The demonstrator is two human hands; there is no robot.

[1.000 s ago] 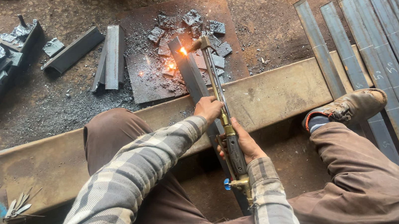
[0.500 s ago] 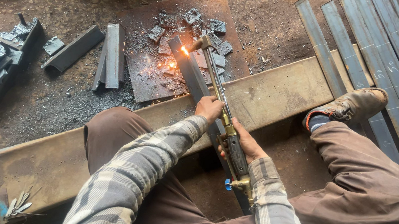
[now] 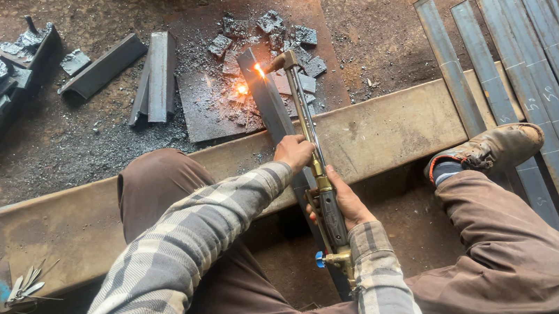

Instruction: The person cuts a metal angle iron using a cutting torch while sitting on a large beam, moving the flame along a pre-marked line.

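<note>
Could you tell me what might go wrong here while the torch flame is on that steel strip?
Sparks at the flame could reach the bare left hand steadying the torch tube. The hot steel strip runs close under that hand. The right hand grips the torch handle beside the trouser leg, which stray sparks may scorch.

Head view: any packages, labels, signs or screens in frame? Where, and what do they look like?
No packages, signs or screens.
Chalk marks: pale handwritten scrawls on the long grey steel strips at right, near their lower ends.
Scribed lines: thin pale cross lines on the same strips, higher up.
</note>
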